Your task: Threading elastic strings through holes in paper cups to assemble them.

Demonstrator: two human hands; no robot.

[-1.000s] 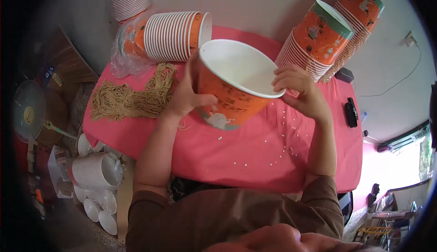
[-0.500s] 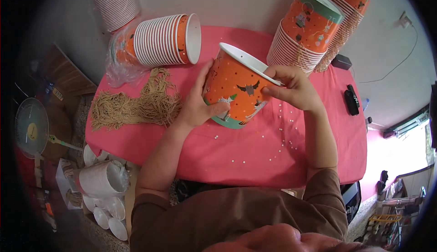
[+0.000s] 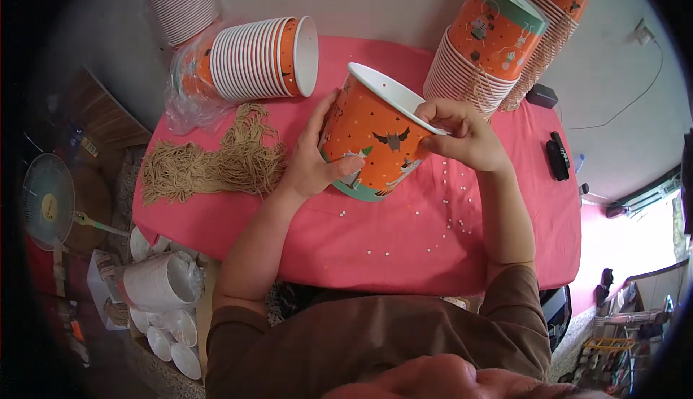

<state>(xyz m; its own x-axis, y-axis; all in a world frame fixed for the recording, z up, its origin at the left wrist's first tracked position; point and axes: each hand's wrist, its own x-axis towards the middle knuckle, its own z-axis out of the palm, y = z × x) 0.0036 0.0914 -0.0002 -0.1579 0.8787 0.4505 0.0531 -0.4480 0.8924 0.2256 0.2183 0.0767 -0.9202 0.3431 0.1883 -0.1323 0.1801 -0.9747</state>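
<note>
An orange paper bucket (image 3: 375, 143) with a white rim, a green base band and a bat print is held tilted over the pink table. My left hand (image 3: 317, 157) wraps its left side, thumb across the lower front. At the right, my right hand (image 3: 465, 133) pinches the rim, with the fingers over the edge and the thumb outside. One small hole shows in the inner wall near the far rim. Whether anything else is between the right fingers is hidden. Beside my left wrist lies a pile of tan cords (image 3: 220, 161).
A nested stack of buckets (image 3: 253, 60) lies on its side in plastic at the back left. More stacks (image 3: 480, 45) stand at the back right, cords hanging from them. Small white paper dots (image 3: 446, 211) dot the pink cloth (image 3: 346, 251). A black object (image 3: 557, 157) rests near the right edge.
Almost nothing differs. The view has shifted slightly, and both hands keep the same hold on the bucket.
</note>
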